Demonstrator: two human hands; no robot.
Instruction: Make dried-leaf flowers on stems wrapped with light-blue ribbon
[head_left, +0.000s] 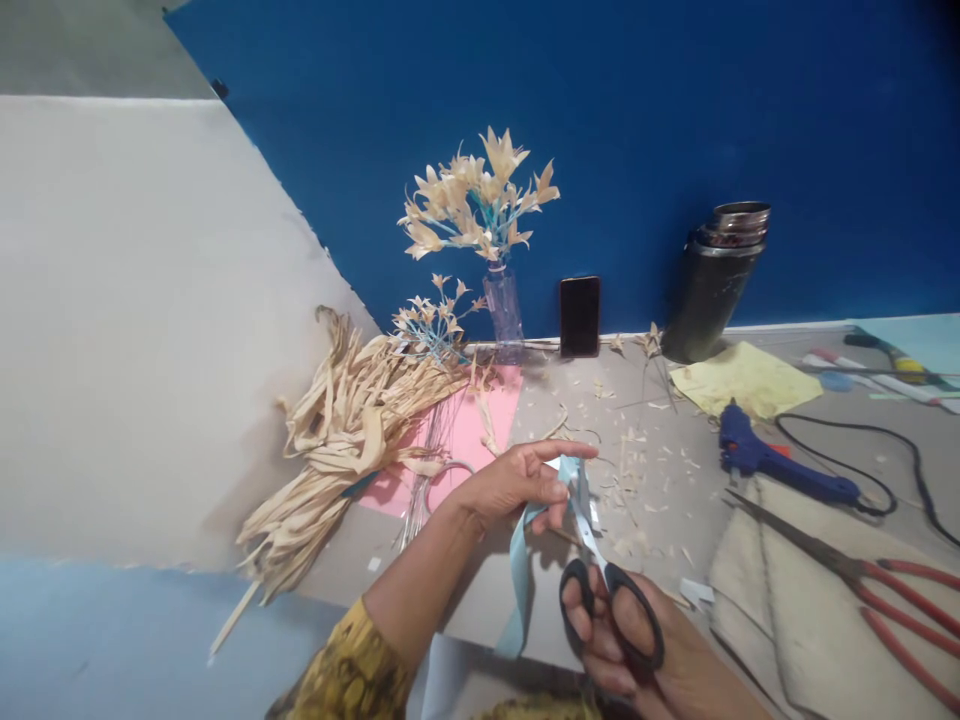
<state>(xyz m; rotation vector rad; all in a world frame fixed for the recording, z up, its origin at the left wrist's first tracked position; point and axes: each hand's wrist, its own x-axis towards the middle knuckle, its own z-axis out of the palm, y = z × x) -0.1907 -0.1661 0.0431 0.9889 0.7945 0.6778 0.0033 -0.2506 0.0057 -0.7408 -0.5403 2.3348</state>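
My left hand (517,485) pinches a light blue paper strip (519,580) between thumb and fingers, its index finger stretched out to the right. The strip's long end hangs down toward the table's front edge. My right hand (637,640) grips a pair of black-handled scissors (587,540), with fingers through both loops. The handles are spread apart. Their blades point up and meet the strip's upper end beside my left fingertips; whether the paper lies between them I cannot tell.
Dried husks (360,420) and thin wires lie left on pink paper (484,410). Behind stand a flower-filled bottle (504,310), a phone (580,316) and a dark flask (709,290). Rightward lie a blue glue gun (780,465), red-handled shears (847,570) and yellow paper (750,380). Scraps litter the table.
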